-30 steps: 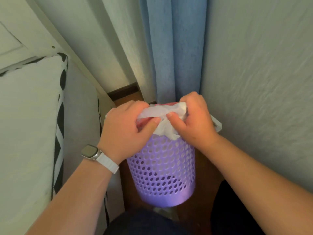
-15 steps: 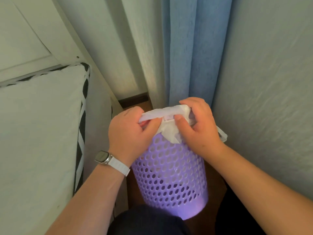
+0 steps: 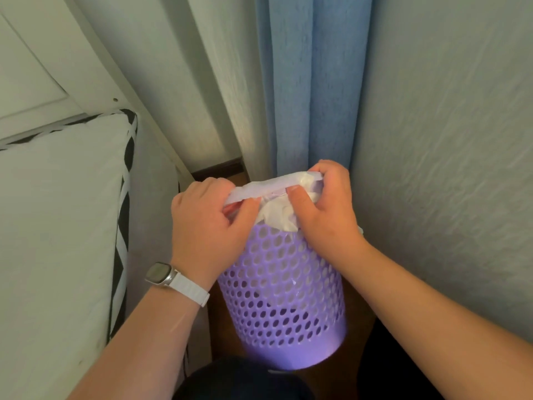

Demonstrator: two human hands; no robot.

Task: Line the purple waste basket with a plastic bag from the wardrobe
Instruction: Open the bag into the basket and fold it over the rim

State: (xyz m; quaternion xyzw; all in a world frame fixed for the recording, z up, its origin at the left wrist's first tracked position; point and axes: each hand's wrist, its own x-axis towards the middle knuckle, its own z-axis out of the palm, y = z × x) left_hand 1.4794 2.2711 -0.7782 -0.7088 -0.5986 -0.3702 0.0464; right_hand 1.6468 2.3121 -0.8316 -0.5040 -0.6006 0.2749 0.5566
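Two forearms reach in from the lower edge of the head view; a white-strapped watch (image 3: 163,275) sits on the left wrist. Between them the purple basket (image 3: 284,295) stands upright on the brown floor (image 3: 359,327), in a narrow corner with a white mattress (image 3: 57,226) to its left and a textured wall (image 3: 447,140) close on its right. Pale film shows through the upper holes, so the bag appears to hang inside already.

At the rim, the left hand (image 3: 207,223) has its fingers curled over the edge of the white plastic bag (image 3: 275,212), thumb beneath, grasping it. The right hand (image 3: 326,215) likewise grasps the bag, thumb pressed on the fold and fingers curled over the top. The bag's edge stretches taut between the two hands, and a crumpled flap lies over the near outside of the rim.

Behind the basket hangs a blue curtain (image 3: 311,82).

Judged stage: late. The bag is fetched and inserted. Cuffing the mouth round the rim is under way, and the far rim is hidden by the hands.
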